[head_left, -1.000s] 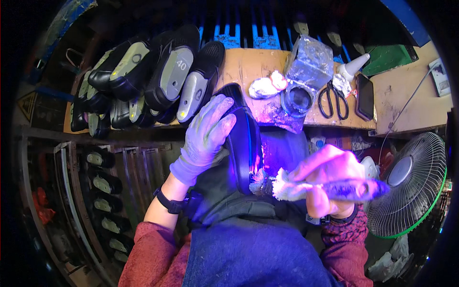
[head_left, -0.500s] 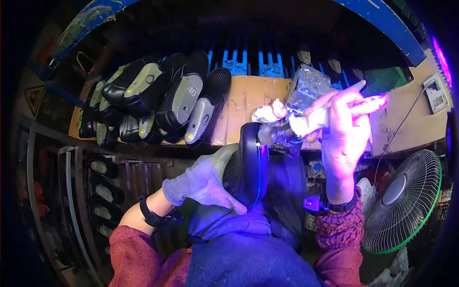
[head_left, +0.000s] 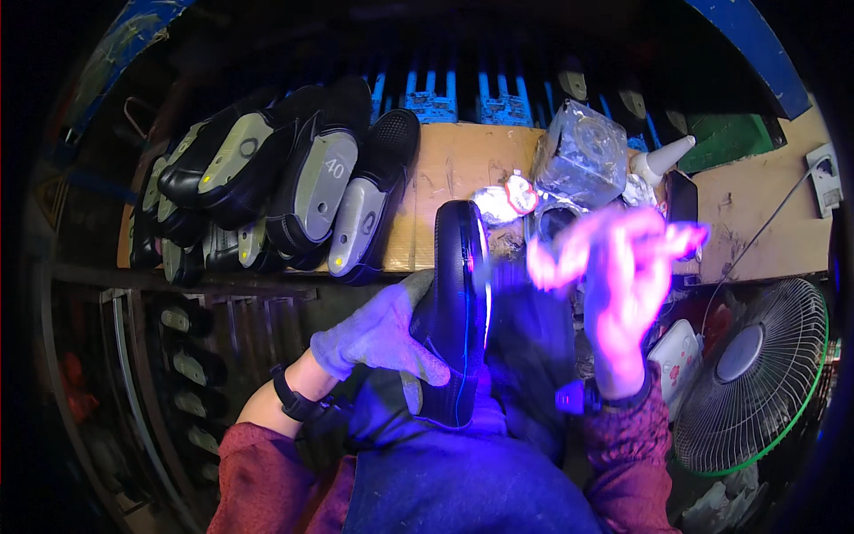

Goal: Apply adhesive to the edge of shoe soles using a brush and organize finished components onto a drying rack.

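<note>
A black shoe (head_left: 452,334) stands on edge above my lap, its sole rim facing right with a bright strip along the upper part. My left hand (head_left: 384,334), in a pale glove, grips the shoe from the left with the thumb across its side. My right hand (head_left: 623,289) is bare and lifted to the right of the shoe, apart from it. It holds a brush (head_left: 562,258) with a whitish wrapped part; motion and pink light smear both. Just beyond the brush sits a dark round-mouthed pot (head_left: 556,214), partly hidden.
Several black shoes on grey lasts (head_left: 325,191) are heaped on the cardboard-covered bench (head_left: 445,169) at left. A wrapped square can (head_left: 583,151), white cone nozzle (head_left: 665,160) and crumpled white bundle (head_left: 504,201) stand behind the hands. A fan (head_left: 752,374) is at right.
The brush has come off the shoe's edge and moved right and down with my right hand. My left hand has turned the shoe slightly and shifted its grip.
</note>
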Motion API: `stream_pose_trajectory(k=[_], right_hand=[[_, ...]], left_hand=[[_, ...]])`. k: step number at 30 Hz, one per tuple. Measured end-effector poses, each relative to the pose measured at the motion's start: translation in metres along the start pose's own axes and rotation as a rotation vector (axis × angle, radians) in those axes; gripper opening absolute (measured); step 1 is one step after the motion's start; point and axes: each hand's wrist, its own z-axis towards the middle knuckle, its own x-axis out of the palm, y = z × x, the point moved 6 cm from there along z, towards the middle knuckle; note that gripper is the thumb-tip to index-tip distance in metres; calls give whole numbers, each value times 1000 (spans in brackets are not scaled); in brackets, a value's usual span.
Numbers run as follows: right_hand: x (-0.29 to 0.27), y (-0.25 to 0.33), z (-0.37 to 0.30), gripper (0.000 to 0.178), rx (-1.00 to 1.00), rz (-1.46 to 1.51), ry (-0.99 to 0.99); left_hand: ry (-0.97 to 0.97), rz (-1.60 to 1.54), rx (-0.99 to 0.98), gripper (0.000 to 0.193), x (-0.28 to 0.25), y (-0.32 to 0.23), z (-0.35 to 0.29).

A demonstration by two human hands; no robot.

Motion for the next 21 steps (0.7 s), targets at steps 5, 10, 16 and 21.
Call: stream_pose_trajectory(k=[5, 10, 16, 21], right_hand=[[5, -11, 15, 7, -1, -177, 93], [5, -18, -27, 13, 35, -248, 232], [-90, -26, -3, 12, 6, -559, -219], [-102, -43, -3, 10, -155, -1184, 63]], left_hand=[[7, 57, 157, 84, -5, 0, 6], [-15, -248, 106, 65, -19, 25, 18], [-171, -991, -66, 61, -12, 50, 16], [40, -1228, 165, 88, 27, 48, -15]])
